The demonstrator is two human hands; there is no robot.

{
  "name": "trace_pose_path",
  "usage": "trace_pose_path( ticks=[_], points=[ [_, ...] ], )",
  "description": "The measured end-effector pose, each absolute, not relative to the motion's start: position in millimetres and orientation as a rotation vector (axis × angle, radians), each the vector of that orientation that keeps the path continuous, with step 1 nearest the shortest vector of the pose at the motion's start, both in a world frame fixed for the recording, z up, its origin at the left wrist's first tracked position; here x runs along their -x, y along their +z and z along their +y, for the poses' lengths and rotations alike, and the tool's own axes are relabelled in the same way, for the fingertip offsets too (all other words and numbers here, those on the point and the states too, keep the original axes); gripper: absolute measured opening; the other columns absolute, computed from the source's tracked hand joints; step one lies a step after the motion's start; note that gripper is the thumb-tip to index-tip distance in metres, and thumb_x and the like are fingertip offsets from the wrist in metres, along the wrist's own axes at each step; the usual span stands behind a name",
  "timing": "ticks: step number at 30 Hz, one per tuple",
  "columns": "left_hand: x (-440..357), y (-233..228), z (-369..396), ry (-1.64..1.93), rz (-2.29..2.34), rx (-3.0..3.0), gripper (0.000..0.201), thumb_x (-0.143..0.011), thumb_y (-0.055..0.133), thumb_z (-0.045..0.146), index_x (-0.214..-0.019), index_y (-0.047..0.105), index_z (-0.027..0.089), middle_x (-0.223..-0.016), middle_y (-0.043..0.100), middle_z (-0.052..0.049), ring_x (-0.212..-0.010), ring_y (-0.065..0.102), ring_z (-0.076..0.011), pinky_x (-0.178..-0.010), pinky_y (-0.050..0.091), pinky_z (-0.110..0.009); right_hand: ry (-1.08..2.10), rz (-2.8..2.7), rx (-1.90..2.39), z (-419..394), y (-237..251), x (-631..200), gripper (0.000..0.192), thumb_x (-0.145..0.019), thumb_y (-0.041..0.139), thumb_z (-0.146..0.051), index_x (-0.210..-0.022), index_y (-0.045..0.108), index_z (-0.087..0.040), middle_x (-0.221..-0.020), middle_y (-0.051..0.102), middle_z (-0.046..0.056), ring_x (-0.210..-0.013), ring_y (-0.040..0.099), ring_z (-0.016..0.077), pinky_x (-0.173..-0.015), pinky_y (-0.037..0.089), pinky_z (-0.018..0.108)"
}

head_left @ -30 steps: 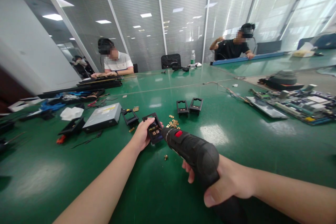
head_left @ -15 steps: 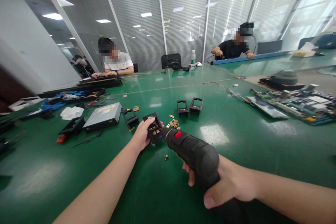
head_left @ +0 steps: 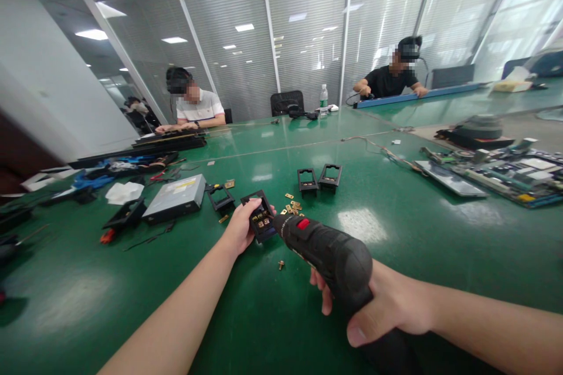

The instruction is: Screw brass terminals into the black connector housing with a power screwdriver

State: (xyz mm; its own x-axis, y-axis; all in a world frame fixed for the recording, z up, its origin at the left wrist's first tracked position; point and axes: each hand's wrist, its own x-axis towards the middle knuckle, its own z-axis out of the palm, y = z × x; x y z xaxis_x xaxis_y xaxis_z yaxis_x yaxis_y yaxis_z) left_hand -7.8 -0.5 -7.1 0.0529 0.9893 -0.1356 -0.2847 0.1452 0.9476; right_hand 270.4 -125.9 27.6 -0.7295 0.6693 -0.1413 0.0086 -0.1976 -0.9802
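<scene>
My left hand (head_left: 243, 224) grips a black plastic frame (head_left: 265, 233) with brass terminals and screws inside, its thumb over the near rim. In my right hand (head_left: 378, 304) is a black cordless drill (head_left: 328, 249) with a red switch, its fingers wrapped round the handle. The drill's nose points left at the frame's right side; whether the bit touches a screw I cannot tell. Just beyond the drill's nose lies a small pile of brass plates (head_left: 294, 207). A loose brass screw piece (head_left: 281, 265) rests on the table nearer me.
Two similar black frames (head_left: 331, 177) stand beyond the brass pile, and another frame (head_left: 220, 198) lies left. A silver disc drive (head_left: 175, 198) sits farther left. Circuit boards (head_left: 519, 173) occupy the right side of the green table (head_left: 145, 299). Two people work across the table.
The whole view has shifted slightly. Both hands keep their hold, and the drill's nose stays at the frame's right side.
</scene>
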Motion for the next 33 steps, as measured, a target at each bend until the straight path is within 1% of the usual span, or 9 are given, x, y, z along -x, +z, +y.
trace_pose_path(
  ticks=[3, 7, 11, 15, 19, 23, 26, 29, 33],
  points=[
    [8.2, -7.7, -0.5, 1.203, 1.037, -0.908, 0.023, -0.085, 0.067, 0.033, -0.096, 0.063, 0.013, -0.086, 0.076, -0.014, -0.075, 0.073, -0.025, -0.068, 0.06, -0.037, 1.997, -1.609, 0.785, -127.0, 26.4, -270.9, 0.074, -0.056, 0.088, -0.026, -0.122, 0.059, -0.01, -0.112, 0.062, 0.012, -0.101, 0.061, 0.0294, -0.092, 0.045, 0.037],
    [9.5, -9.0, 1.0, 1.196, 1.015, -0.915, 0.022, -0.085, 0.066, 0.033, -0.095, 0.063, 0.014, -0.087, 0.076, -0.014, -0.077, 0.073, -0.0242, -0.071, 0.06, -0.037, 2.006, -1.606, 0.796, -127.3, 26.2, -271.4, 0.072, -0.056, 0.087, -0.028, -0.119, 0.058, -0.009, -0.107, 0.063, 0.012, -0.096, 0.061, 0.0274, -0.087, 0.046, 0.035],
    [10.1, -8.7, 1.1, 1.198, 1.017, -0.913, 0.022, -0.085, 0.067, 0.033, -0.096, 0.063, 0.014, -0.09, 0.076, -0.014, -0.079, 0.074, -0.0248, -0.07, 0.06, -0.037, 2.007, -1.64, 0.809, -126.3, 26.0, -270.7, 0.073, -0.056, 0.087, -0.027, -0.119, 0.057, -0.008, -0.097, 0.066, 0.011, -0.095, 0.061, 0.0264, -0.089, 0.044, 0.035],
    [9.9, -7.6, 0.1, 1.197, 1.016, -0.92, 0.023, -0.084, 0.068, 0.034, -0.095, 0.063, 0.014, -0.09, 0.076, -0.014, -0.08, 0.074, -0.0252, -0.071, 0.061, -0.038, 2.032, -1.602, 0.793, -126.8, 26.8, -269.6, 0.072, -0.057, 0.086, -0.027, -0.119, 0.056, -0.008, -0.099, 0.066, 0.012, -0.092, 0.062, 0.0265, -0.085, 0.046, 0.034],
    [8.4, -5.9, -1.0, 1.195, 1.018, -0.921, 0.024, -0.084, 0.068, 0.034, -0.095, 0.064, 0.013, -0.089, 0.076, -0.014, -0.079, 0.074, -0.0256, -0.07, 0.061, -0.038, 2.024, -1.627, 0.807, -127.6, 27.1, -270.4, 0.072, -0.057, 0.087, -0.028, -0.119, 0.056, -0.008, -0.096, 0.067, 0.01, -0.094, 0.061, 0.0258, -0.089, 0.045, 0.034],
    [6.8, -4.5, -1.5, 1.211, 1.019, -0.91, 0.024, -0.082, 0.07, 0.033, -0.094, 0.063, 0.013, -0.088, 0.076, -0.014, -0.079, 0.074, -0.026, -0.07, 0.061, -0.038, 2.031, -1.586, 0.797, -126.8, 25.9, -270.9, 0.07, -0.056, 0.088, -0.028, -0.117, 0.058, -0.01, -0.105, 0.064, 0.01, -0.092, 0.062, 0.0251, -0.086, 0.047, 0.033],
    [6.9, -4.9, -1.2, 1.219, 1.017, -0.902, 0.025, -0.081, 0.071, 0.032, -0.095, 0.064, 0.013, -0.088, 0.076, -0.013, -0.078, 0.074, -0.0259, -0.07, 0.06, -0.038, 2.034, -1.632, 0.794, -125.8, 27.1, -269.9, 0.07, -0.056, 0.087, -0.025, -0.117, 0.057, -0.009, -0.099, 0.066, 0.01, -0.093, 0.062, 0.025, -0.088, 0.046, 0.033],
    [7.6, -5.7, -0.8, 1.206, 1.029, -0.905, 0.025, -0.081, 0.07, 0.033, -0.095, 0.064, 0.013, -0.086, 0.076, -0.014, -0.075, 0.074, -0.0258, -0.068, 0.06, -0.037, 2.07, -1.593, 0.814, -126.6, 29.0, -268.7, 0.07, -0.057, 0.086, -0.026, -0.117, 0.055, -0.009, -0.094, 0.067, 0.009, -0.09, 0.062, 0.0242, -0.082, 0.046, 0.031],
    [7.5, -5.9, -0.6, 1.199, 1.051, -0.908, 0.025, -0.083, 0.068, 0.034, -0.094, 0.065, 0.012, -0.085, 0.076, -0.015, -0.075, 0.074, -0.026, -0.067, 0.06, -0.038, 2.089, -1.6, 0.822, -128.5, 27.4, -268.9, 0.073, -0.056, 0.086, -0.023, -0.12, 0.054, -0.01, -0.095, 0.067, 0.01, -0.089, 0.062, 0.024, -0.076, 0.048, 0.029]
  ],
)
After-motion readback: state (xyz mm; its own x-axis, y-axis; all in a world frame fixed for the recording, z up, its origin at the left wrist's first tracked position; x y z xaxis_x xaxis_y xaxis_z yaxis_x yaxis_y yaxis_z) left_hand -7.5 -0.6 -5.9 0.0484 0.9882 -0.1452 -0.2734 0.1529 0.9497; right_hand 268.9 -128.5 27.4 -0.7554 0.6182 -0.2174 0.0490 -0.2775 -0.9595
